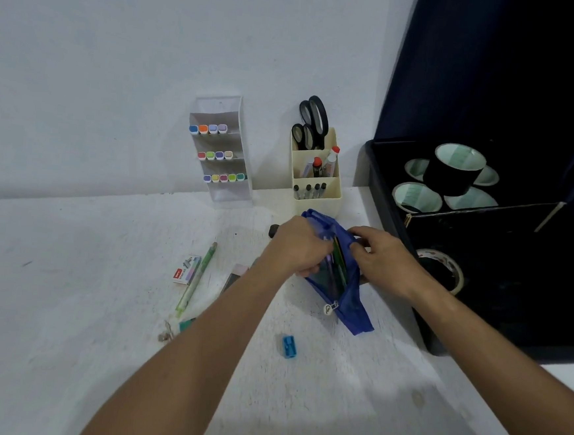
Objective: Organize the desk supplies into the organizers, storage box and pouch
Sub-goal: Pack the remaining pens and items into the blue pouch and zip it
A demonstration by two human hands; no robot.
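Filling the pouch (342,283) at twelve o'clock: your left hand (297,247) and right hand (384,256) both grip its open mouth. Next, probably fetch the sharpener (290,346) at six o'clock.

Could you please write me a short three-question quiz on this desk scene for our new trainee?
1. True or false: the blue sharpener already lies inside the blue pouch.
2. Which container holds the scissors? A) the clear marker rack B) the cream organizer C) the dark storage box
3. Fill in: the tape rolls sit in the ____.

Key
1. False; it lies on the desk, nearer the camera than the pouch, which the left hand and right hand both grip at its open mouth.
2. B
3. Storage box
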